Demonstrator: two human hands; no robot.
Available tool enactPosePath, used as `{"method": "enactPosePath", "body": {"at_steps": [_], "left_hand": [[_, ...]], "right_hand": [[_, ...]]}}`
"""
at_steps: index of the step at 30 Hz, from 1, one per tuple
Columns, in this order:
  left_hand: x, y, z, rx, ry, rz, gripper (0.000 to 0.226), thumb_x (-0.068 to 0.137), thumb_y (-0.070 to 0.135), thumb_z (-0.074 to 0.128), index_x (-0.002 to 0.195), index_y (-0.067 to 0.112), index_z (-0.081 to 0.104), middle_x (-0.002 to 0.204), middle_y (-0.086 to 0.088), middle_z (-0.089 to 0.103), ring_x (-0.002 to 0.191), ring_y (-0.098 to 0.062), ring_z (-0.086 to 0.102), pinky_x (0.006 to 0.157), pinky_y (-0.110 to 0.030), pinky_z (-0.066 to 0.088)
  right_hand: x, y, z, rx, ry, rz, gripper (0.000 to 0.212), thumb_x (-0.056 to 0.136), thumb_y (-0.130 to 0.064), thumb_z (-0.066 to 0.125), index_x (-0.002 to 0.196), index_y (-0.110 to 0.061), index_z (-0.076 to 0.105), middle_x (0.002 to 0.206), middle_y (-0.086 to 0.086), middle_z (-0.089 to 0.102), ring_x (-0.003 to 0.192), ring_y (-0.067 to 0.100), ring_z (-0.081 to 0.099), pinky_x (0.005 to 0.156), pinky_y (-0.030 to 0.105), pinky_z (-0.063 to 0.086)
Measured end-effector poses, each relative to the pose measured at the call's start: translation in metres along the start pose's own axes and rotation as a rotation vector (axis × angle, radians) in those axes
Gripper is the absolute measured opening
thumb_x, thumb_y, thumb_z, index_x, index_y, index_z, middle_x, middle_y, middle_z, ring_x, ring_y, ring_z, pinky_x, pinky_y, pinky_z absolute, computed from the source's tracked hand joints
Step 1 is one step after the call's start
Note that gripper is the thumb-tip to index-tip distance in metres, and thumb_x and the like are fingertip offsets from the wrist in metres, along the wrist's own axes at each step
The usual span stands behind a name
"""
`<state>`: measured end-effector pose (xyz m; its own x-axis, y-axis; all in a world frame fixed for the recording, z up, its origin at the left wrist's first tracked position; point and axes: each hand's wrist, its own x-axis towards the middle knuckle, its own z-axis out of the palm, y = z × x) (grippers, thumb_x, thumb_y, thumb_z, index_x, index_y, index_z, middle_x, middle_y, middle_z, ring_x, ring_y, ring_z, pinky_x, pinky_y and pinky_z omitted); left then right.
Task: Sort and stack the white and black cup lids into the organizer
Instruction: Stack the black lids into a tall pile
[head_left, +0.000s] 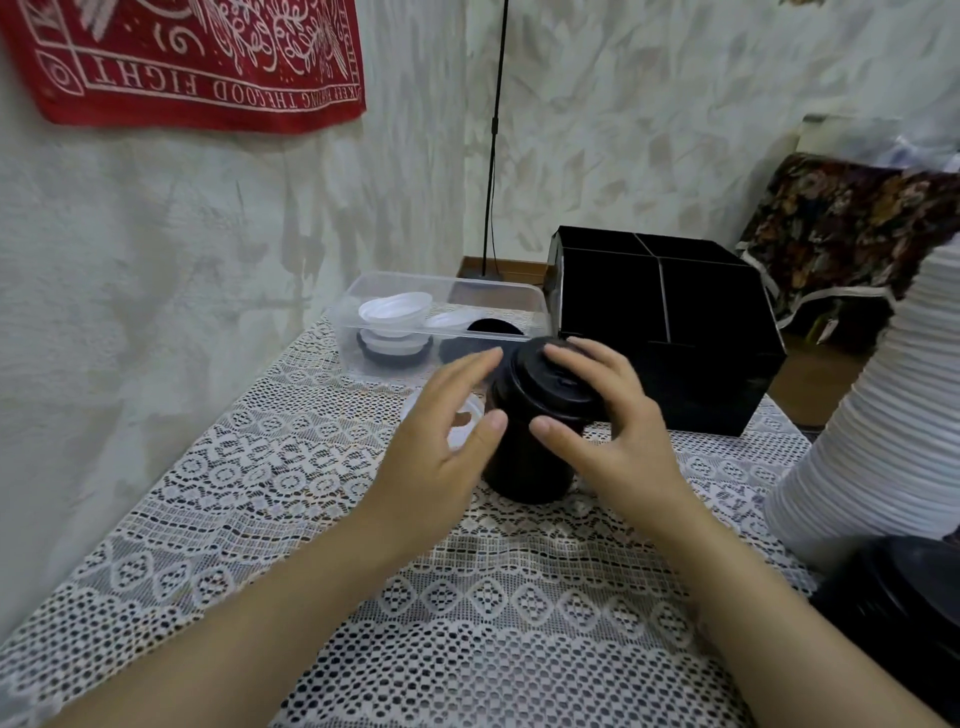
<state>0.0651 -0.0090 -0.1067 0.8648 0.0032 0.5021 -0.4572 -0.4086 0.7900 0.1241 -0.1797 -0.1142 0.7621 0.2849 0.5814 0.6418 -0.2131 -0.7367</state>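
Observation:
A tall stack of black lids (524, 457) stands on the lace tablecloth at the middle of the table. My right hand (613, 421) curls over its top lid (558, 382), fingers on the far rim and thumb at the front. My left hand (441, 441) flanks the stack on its left with fingers spread, thumb tip touching its side. A white lid (460, 415) lies flat behind my left hand. The black organizer (675, 322) with four compartments stands behind the stack. A clear plastic bin (441, 322) to its left holds white lids (397, 309) and black lids (493, 328).
A tall leaning stack of white lids (878, 415) rises at the right edge, with a stack of black lids (904, 613) lying in front of it. A thin black pole (492, 140) stands behind the table. A wall runs along the left.

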Motion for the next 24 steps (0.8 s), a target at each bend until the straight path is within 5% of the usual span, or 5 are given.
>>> {"method": "enactPosePath", "body": {"at_steps": [5, 13, 21, 24], "left_hand": [[-0.003, -0.006, 0.007, -0.055, -0.093, -0.062, 0.041, 0.097, 0.034, 0.048, 0.130, 0.053, 0.035, 0.144, 0.036, 0.028, 0.135, 0.008, 0.029, 0.105, -0.018, 0.035], [-0.003, 0.004, 0.009, -0.156, -0.048, -0.135, 0.039, 0.098, 0.011, 0.045, 0.131, 0.032, 0.042, 0.146, 0.014, 0.037, 0.099, 0.030, 0.045, 0.076, 0.002, 0.038], [0.001, -0.001, 0.009, -0.116, -0.026, -0.113, 0.035, 0.100, 0.013, 0.044, 0.119, 0.042, 0.047, 0.137, 0.021, 0.046, 0.090, 0.025, 0.052, 0.077, -0.003, 0.043], [0.005, -0.006, 0.009, -0.123, 0.020, -0.119, 0.030, 0.099, 0.014, 0.045, 0.117, 0.036, 0.054, 0.131, 0.016, 0.054, 0.104, 0.017, 0.054, 0.086, -0.013, 0.048]], "right_hand": [[-0.001, 0.003, 0.005, 0.023, -0.072, 0.069, 0.048, 0.075, -0.033, 0.070, 0.121, -0.040, 0.057, 0.140, -0.013, 0.040, 0.128, -0.006, 0.039, 0.102, 0.009, 0.034], [0.002, 0.003, 0.008, 0.031, -0.120, 0.103, 0.049, 0.075, -0.030, 0.069, 0.123, -0.032, 0.061, 0.141, -0.011, 0.040, 0.126, -0.009, 0.039, 0.099, 0.004, 0.032], [0.004, 0.007, 0.004, -0.002, -0.154, 0.129, 0.049, 0.080, -0.027, 0.077, 0.124, -0.036, 0.059, 0.140, -0.015, 0.040, 0.123, -0.013, 0.039, 0.094, -0.001, 0.030], [0.003, 0.008, 0.007, -0.030, -0.123, 0.134, 0.047, 0.079, -0.029, 0.078, 0.121, -0.039, 0.059, 0.138, -0.017, 0.042, 0.123, -0.014, 0.040, 0.096, 0.001, 0.031]]}}
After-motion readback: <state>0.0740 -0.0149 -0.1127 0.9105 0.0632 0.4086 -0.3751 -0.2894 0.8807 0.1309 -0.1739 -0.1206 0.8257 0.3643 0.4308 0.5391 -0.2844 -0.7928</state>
